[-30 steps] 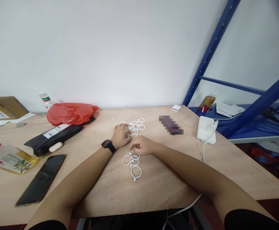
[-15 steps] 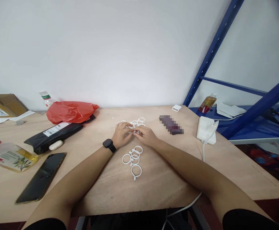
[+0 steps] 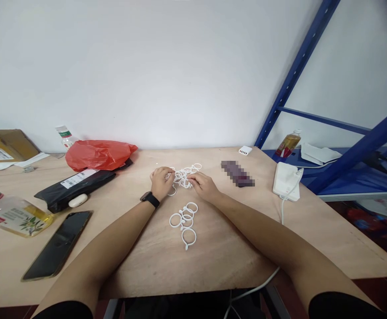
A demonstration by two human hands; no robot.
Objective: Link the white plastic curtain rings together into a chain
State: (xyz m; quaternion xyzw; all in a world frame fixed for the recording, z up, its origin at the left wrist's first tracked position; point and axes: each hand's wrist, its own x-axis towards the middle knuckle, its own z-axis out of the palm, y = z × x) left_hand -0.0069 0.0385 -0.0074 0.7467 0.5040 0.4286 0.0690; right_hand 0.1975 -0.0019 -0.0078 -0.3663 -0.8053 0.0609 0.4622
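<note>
A tangled pile of white curtain rings lies on the wooden table between my two hands. At its left edge my left hand, with a black watch on the wrist, has curled fingers pinched on a ring; one white ring shows just below the thumb. On the right side of the pile, the thumb and forefinger of my right hand are pressed together on the edge of another ring, mostly hidden by the fingertips. Nearer to me, a separate group of several white rings with small eyelets lies flat.
To the left are a phone, an oil bottle, a white earbud case, a black parcel and a red plastic bag. On the right are a pixelated dark object, a white power strip with a cable and a blue rack.
My hands, close together over the pile before, have moved apart. The left has shifted left and the right slightly right, exposing the pile. The nearer group of rings has stayed put.
</note>
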